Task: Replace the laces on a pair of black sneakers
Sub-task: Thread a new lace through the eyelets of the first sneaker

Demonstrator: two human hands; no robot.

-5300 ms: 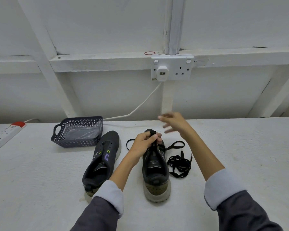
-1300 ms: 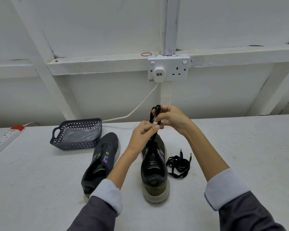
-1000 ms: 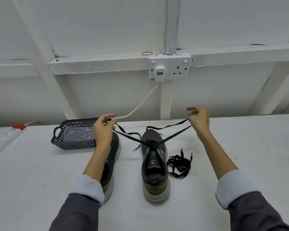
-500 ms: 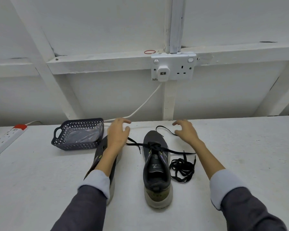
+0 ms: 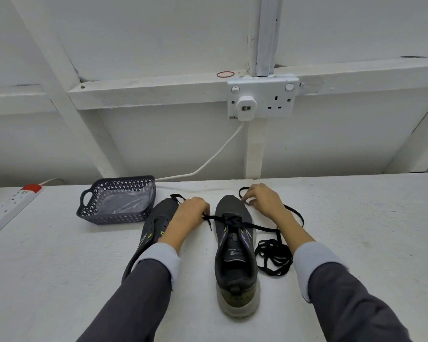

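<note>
I am partway through the lacing: the dark grey mesh sneaker with the olive heel (image 5: 236,245) stands at the centre of the frame on the white painted tabletop (image 5: 59,255), its flat black lace (image 5: 260,227) threaded and crossed near the toe, with both ends spread out to either side. My left hand (image 5: 189,212) pinches the left end of that lace beside the toe, fingers closed on it, while my right hand (image 5: 263,199) curls over the right end near the upper centre, fingertips (image 5: 245,199) closed lightly on the strand. I judge the next move is to draw both ends even and feed them through the following eyelets. The second dark sneaker (image 5: 156,225), left of centre under my left forearm, shows bare eyelets; I take the loose tangle of black lace (image 5: 273,259) right of the laced shoe to be meant for it. The dark perforated plastic basket (image 5: 89,211), left of centre, holds only a crumpled clear plastic bag (image 5: 124,202).
</note>
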